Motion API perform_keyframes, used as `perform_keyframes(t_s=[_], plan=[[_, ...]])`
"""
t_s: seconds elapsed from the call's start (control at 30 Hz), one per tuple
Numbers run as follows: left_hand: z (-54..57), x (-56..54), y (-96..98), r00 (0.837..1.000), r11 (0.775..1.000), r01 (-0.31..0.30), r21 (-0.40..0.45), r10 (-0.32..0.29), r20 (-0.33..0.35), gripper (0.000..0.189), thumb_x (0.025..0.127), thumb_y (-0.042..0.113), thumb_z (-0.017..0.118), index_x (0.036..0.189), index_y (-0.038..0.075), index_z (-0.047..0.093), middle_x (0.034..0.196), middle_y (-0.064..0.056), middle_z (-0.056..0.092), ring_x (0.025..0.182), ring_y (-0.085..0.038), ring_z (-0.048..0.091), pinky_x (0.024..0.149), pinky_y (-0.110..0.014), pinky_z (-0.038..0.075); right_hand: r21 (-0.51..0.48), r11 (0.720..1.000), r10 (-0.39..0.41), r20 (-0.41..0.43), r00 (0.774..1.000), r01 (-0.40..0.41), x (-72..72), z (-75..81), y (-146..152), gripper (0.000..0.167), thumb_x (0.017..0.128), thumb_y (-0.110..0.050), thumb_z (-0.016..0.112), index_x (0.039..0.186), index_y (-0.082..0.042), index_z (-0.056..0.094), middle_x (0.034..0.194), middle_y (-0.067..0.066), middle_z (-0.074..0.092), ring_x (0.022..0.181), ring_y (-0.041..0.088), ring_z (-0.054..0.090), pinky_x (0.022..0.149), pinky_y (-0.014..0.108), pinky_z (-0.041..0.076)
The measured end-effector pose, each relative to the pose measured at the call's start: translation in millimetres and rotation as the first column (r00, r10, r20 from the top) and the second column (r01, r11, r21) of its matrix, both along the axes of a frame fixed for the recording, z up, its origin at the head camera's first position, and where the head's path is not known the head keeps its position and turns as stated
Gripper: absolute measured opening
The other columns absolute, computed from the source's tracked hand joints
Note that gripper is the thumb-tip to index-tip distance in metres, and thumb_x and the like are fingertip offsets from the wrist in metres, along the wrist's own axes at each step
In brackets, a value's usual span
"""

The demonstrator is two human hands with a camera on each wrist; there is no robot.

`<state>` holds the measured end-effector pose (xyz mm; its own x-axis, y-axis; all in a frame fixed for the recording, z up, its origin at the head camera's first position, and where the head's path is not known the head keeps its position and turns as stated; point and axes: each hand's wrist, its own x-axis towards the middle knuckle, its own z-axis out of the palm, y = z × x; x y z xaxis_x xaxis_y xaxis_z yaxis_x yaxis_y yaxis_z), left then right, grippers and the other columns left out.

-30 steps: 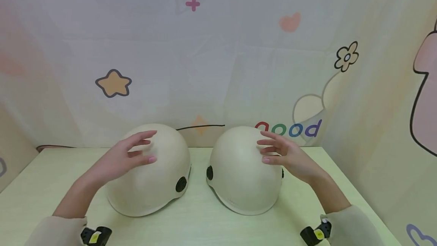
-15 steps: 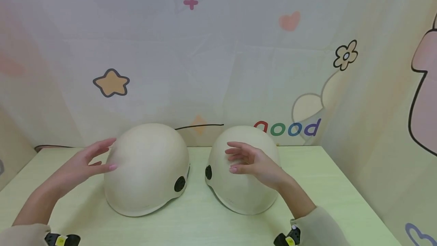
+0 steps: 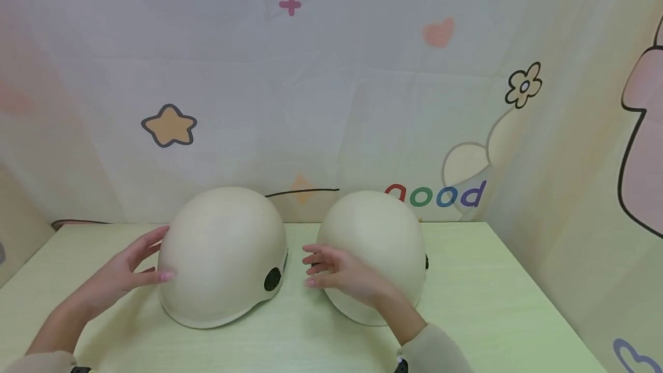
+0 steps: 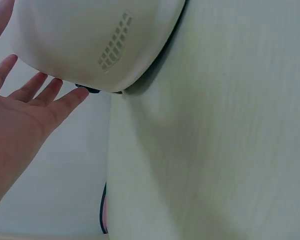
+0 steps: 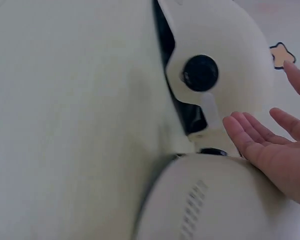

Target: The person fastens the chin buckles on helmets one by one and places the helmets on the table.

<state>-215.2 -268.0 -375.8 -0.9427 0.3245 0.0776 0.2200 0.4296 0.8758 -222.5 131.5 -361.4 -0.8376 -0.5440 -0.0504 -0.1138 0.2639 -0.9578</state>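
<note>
Two cream-white helmets stand dome up, side by side. My left hand (image 3: 129,266) lies along the outer side of the left helmet (image 3: 223,246), fingers spread and thumb in front. In the left wrist view its fingertips appear to meet the shell, close to a grid of vents. Over the near left side of the right helmet (image 3: 378,229) is my right hand (image 3: 344,272), fingers loosely bent towards the gap between the helmets and holding nothing. The right wrist view has the left helmet's round black side disc (image 5: 200,73) beyond those fingers. The helmets' undersides are hidden.
Both helmets stand on a pale green-white table (image 3: 492,304). A printed curtain (image 3: 321,102) hangs directly behind its back edge, and another printed wall (image 3: 580,189) rises along the right side.
My left hand has moved left off the front of the left helmet to its outer side. My right hand has swept left and down across the right helmet. Both helmets stay in place.
</note>
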Motion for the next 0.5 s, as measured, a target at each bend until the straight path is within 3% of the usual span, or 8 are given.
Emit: perform_keyframes(t_s=[0.23,0.5], plan=[[-6.7,2.6,1.1,1.0,1.0,-0.003,0.019,0.003,-0.007,0.083,0.085,0.015,0.064,0.147,0.026,0.009,0.149,-0.014,0.012,0.129,-0.042,0.015,0.087,-0.067,0.029,-0.001,0.999,-0.032,0.071,0.997,0.032,-1.6,-21.7,-22,0.057,0.08,-0.016,0.07,0.132,-0.01,0.046,0.12,0.014,0.054,0.098,0.018,0.059,0.09,0.034,0.042],[-14.8,5.9,-0.1,1.0,0.999,-0.002,0.044,0.002,0.003,0.086,0.086,0.012,0.063,0.147,0.025,0.004,0.149,-0.018,0.007,0.129,-0.045,0.013,0.086,-0.07,0.026,-0.063,0.995,-0.067,0.142,0.988,0.077,-6.7,-38.9,-36,0.06,0.082,-0.009,0.068,0.135,-0.004,0.04,0.126,0.018,0.05,0.114,0.03,0.049,0.095,0.041,0.039]])
